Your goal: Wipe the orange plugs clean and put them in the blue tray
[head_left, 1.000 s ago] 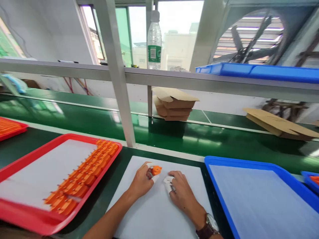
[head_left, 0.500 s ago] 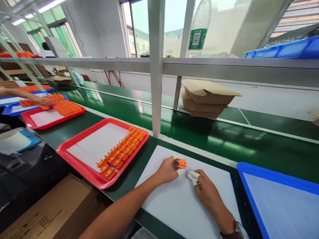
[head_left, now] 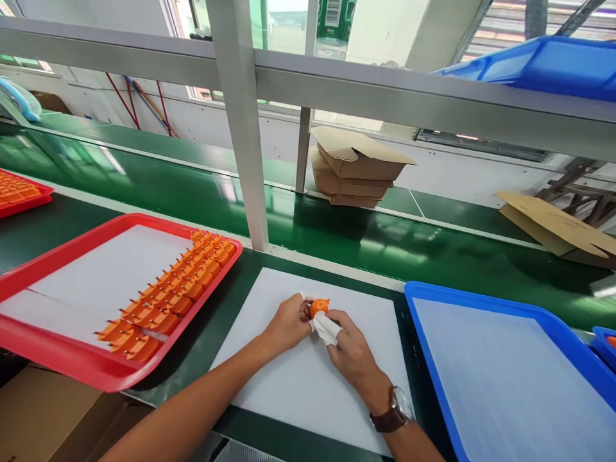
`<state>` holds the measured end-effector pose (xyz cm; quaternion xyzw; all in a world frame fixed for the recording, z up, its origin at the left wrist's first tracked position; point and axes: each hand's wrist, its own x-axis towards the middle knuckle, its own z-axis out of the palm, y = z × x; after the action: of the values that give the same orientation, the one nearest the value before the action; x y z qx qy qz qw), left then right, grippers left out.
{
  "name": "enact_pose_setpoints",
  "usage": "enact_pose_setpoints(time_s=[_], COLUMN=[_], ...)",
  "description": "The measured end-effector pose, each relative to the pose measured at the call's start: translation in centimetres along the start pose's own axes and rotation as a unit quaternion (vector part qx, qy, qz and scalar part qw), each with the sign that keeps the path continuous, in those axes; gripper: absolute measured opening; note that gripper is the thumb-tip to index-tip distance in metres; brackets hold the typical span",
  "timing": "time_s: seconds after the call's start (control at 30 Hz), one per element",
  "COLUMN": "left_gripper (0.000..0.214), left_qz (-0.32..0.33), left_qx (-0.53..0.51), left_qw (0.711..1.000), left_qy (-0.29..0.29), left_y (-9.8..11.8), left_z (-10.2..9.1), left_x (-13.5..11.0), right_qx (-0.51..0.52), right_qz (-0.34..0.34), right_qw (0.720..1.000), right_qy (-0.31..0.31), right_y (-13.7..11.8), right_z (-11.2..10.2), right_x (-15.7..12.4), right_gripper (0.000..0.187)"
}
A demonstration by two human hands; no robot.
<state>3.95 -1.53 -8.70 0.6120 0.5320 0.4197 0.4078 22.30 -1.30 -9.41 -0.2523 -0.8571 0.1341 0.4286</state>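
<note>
Dark green bench (head_left: 231,282) runs left to right. On it: red tray (head_left: 72,366) at left w/ orange parts, white sheet (head_left: 298,398) in the middle, blue tray (head_left: 428,359) at right. Far side, green conveyor belt (head_left: 192,192) carries stacked cardboard boxes (head_left: 356,170), plus flat cardboard (head_left: 553,224) far right.

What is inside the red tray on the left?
The red tray holds a white liner sheet with rows of small orange parts packed along its right side. Whatever lies under the sheet is covered.
</note>
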Motion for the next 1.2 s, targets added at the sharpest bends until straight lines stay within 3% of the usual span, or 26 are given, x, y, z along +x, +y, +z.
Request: enact_pose_setpoints(time_s=[0.07, 0.23, 0.4, 0.6, 0.93, 1.2], left_gripper=[0.036, 0.034, 0.031, 0.030, 0.034, 0.040], left_qz=[0.000, 0.000, 0.016, 0.025, 0.067, 0.072], left_qx=[-0.009, -0.026, 0.108, 0.151, 0.152, 0.126], left_qw=[1.000, 0.999, 0.992, 0.986, 0.983, 0.988], left_qy=[-0.002, 0.033, 0.063, 0.068, 0.071, 0.054], left_y=[0.2, 1.0, 1.1, 0.7, 0.3, 0.6], left_z=[-0.1, -0.8, -1.3, -1.4, -2.0, -2.1], left_x=[0.0, 0.1, 0.2, 0.2, 0.6, 0.5], right_qx=[-0.024, -0.117, -0.176, -0.208, -0.197, -0.246], right_qz=[-0.004, 0.105, 0.133, 0.148, 0.154, 0.180], right_qw=[1.000, 0.988, 0.971, 0.956, 0.961, 0.948], right_qy=[0.000, -0.003, -0.090, -0.146, -0.114, -0.087], right_y=[0.6, 2.5, 2.4, 1.9, 1.9, 2.8], right_z=[-0.1, -1.1, -0.9, -0.3, -0.9, -1.5], right_x=[-0.1, -0.6, -0.6, -0.3, -0.3, -0.7], right_gripper=[0.048, 0.036, 0.041, 0.040, 0.027, 0.029])
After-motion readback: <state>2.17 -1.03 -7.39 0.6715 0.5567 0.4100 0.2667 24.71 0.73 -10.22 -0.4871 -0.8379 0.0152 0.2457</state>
